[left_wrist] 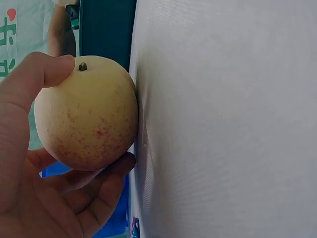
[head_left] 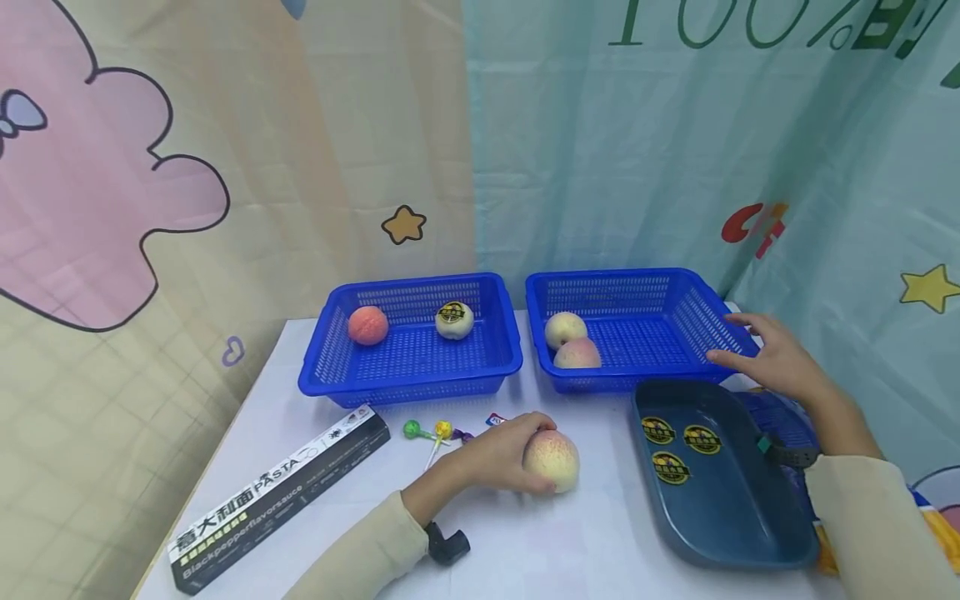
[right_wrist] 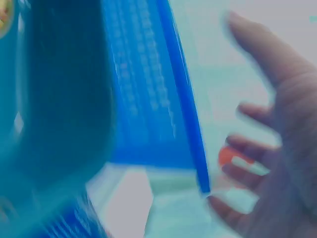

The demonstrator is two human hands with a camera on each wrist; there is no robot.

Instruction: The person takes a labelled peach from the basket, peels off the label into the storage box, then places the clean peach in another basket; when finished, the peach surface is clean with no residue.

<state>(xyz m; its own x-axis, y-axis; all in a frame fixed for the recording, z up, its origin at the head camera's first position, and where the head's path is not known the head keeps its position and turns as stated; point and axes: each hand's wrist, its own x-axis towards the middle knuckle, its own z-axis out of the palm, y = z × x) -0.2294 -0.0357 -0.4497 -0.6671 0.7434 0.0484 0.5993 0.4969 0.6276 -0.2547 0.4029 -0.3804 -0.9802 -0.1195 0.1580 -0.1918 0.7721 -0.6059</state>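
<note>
Our left hand (head_left: 501,458) grips a peach (head_left: 553,461) left of the dish (head_left: 727,521); being round, it could roll across the surface (head_left: 570,554) if that grip slackens. Our right hand (head_left: 783,362), spread wide at the right basket (head_left: 622,382), might jolt that basket by swinging left.

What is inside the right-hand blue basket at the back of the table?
The basket holds, at its left side, a pale yellow peach and, in front, a pinkish peach. Its front wall hides the pinkish one's underside and the nearest floor.
</note>
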